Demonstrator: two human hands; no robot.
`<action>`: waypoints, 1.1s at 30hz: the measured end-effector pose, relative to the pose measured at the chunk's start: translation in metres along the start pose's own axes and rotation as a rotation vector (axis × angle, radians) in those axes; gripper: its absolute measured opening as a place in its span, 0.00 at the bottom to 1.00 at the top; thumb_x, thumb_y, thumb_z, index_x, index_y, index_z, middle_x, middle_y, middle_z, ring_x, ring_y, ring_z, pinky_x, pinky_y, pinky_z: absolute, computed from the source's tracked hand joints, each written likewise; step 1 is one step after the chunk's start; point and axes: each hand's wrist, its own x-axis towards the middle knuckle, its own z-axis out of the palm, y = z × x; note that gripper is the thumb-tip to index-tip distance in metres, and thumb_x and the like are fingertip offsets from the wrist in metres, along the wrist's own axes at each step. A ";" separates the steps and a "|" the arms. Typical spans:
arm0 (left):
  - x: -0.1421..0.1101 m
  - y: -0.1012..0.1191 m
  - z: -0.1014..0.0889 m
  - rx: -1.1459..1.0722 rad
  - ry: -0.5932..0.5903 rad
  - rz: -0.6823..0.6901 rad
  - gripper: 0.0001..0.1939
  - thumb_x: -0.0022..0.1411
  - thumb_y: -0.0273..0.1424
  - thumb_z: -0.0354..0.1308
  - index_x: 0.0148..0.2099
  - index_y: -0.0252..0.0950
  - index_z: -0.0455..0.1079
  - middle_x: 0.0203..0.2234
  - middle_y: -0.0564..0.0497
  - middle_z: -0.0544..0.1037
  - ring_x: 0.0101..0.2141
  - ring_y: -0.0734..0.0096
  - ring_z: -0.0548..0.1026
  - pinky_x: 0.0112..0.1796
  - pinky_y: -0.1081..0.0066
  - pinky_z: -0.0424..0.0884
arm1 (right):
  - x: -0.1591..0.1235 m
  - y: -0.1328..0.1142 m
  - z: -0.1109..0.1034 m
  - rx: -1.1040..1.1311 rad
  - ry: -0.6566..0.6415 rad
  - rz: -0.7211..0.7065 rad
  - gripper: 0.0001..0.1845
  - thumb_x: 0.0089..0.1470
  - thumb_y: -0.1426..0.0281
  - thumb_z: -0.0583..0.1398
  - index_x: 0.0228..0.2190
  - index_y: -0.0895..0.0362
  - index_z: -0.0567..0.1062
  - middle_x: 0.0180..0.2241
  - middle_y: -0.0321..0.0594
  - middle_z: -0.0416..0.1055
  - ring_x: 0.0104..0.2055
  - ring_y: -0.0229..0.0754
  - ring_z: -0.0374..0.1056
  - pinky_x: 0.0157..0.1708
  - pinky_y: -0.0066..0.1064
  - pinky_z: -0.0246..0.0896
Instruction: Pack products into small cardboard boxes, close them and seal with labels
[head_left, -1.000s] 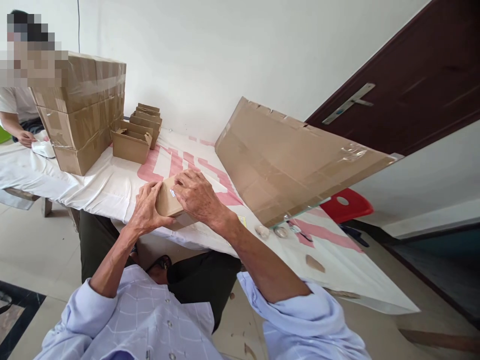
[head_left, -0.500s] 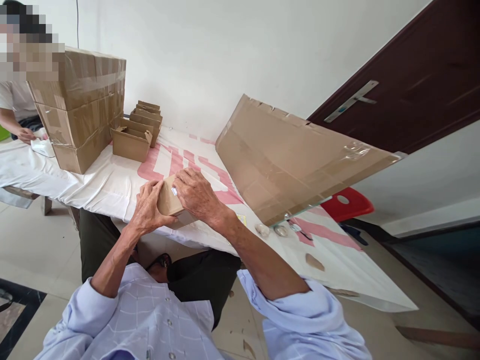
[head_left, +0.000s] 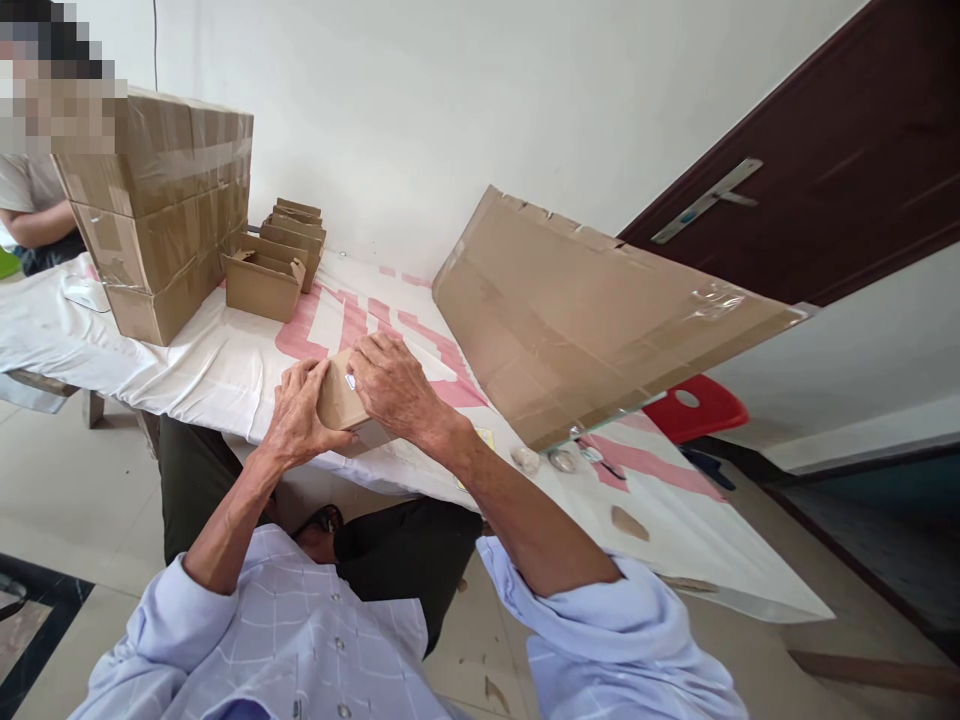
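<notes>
A small brown cardboard box (head_left: 340,401) rests at the near edge of the cloth-covered table. My left hand (head_left: 298,411) grips its left side, thumb along the near edge and fingers at the far corner. Over its right part lies my right hand (head_left: 391,380), with fingers curled and pressed together on top. A small white piece (head_left: 350,382) with a dark edge shows at the right hand's fingertips. Whether it is held or stuck to the lid, I cannot tell; the palm hides the rest.
Stacked, taped cartons (head_left: 169,220) stand at the left, beside a row of open boxes (head_left: 262,285). A large cardboard sheet (head_left: 570,320) leans at the right. Tape rolls (head_left: 562,460) lie near it. A red stool (head_left: 694,405) is behind the table. Another person (head_left: 37,215) sits at far left.
The other person's hand has moved away from the white object at the far left and is now hidden behind the cartons. My hands keep almost the same place on the box.
</notes>
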 end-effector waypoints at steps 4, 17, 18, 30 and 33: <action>0.000 -0.001 0.000 0.000 0.000 0.013 0.59 0.44 0.40 0.84 0.75 0.44 0.65 0.68 0.36 0.68 0.67 0.29 0.66 0.64 0.33 0.69 | 0.000 0.000 0.001 0.022 0.002 0.006 0.15 0.70 0.78 0.55 0.45 0.59 0.82 0.47 0.55 0.77 0.51 0.59 0.64 0.50 0.46 0.57; 0.000 -0.002 0.003 -0.003 0.008 0.003 0.60 0.42 0.40 0.84 0.75 0.43 0.64 0.69 0.36 0.67 0.68 0.29 0.66 0.65 0.34 0.69 | -0.004 -0.001 -0.001 0.017 0.016 0.017 0.17 0.73 0.77 0.53 0.45 0.58 0.82 0.47 0.54 0.77 0.52 0.57 0.65 0.51 0.44 0.60; 0.000 -0.002 0.003 0.000 0.006 0.002 0.60 0.42 0.39 0.84 0.75 0.43 0.64 0.69 0.36 0.67 0.68 0.29 0.66 0.65 0.34 0.69 | -0.005 -0.001 -0.001 0.014 0.022 0.016 0.18 0.73 0.78 0.53 0.45 0.58 0.82 0.47 0.53 0.77 0.52 0.57 0.65 0.51 0.44 0.60; 0.000 0.001 0.002 0.009 -0.001 0.005 0.60 0.43 0.40 0.84 0.76 0.44 0.64 0.69 0.37 0.67 0.68 0.30 0.66 0.64 0.34 0.69 | -0.003 -0.003 -0.003 0.032 0.020 0.023 0.17 0.71 0.78 0.54 0.45 0.60 0.83 0.46 0.55 0.77 0.51 0.58 0.65 0.51 0.45 0.60; 0.000 0.001 0.003 0.012 0.001 0.007 0.59 0.43 0.40 0.84 0.75 0.44 0.64 0.68 0.37 0.68 0.67 0.30 0.66 0.64 0.34 0.69 | -0.003 -0.002 -0.001 0.026 0.032 0.015 0.17 0.71 0.78 0.54 0.45 0.59 0.83 0.46 0.55 0.78 0.51 0.59 0.65 0.51 0.46 0.60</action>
